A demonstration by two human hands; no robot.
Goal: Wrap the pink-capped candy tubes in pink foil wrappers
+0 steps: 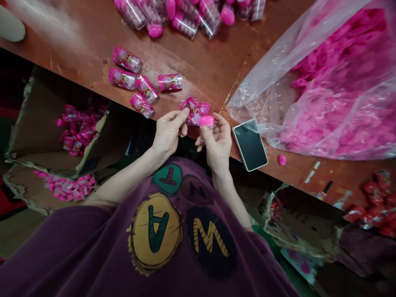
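Note:
At the table's front edge, my right hand [219, 142] is closed around a small clear candy tube with a pink cap [206, 121], held cap up. Just left of it, my left hand [168, 131] pinches thumb to finger at the edge of some pink printed wrapper sleeves [192, 108]. These sleeves lie in a small pile, and I cannot tell how many are between the fingertips. Beyond my left hand lie several candy tubes in printed sleeves [126, 59], with one sleeved tube [170, 82] apart from them.
Unsleeved candy tubes [185, 24] are heaped at the back. A phone [250, 145] lies right of my right hand, beside a large plastic bag [262, 99] of pink plastic pieces. A loose pink cap [282, 160] sits nearby. Below left, a cardboard box [40, 136] holds sleeved tubes.

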